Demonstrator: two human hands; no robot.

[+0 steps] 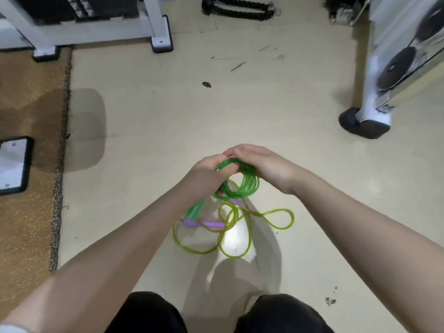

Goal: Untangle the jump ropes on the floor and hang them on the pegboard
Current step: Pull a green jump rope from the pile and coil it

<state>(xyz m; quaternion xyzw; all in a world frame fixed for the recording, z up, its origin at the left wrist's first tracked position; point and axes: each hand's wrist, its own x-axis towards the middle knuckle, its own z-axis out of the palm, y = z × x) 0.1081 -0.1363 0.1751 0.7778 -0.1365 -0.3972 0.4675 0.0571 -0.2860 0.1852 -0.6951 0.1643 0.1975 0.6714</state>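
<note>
Black-clad knees (153, 313) are seen below; a coiled green rope (242, 182) is gripped by left hand (206, 171) and right hand (262, 164) fingers above the floor (168, 131).

we cannot see the fingertips of the left hand (208, 173) or the right hand (260, 164), curled under into the green rope coil (242, 182). the handles (204, 218) at 6 o'clock of the coil are blurred. the white frame (394, 75) at 2 o'clock runs off the edge.
</note>
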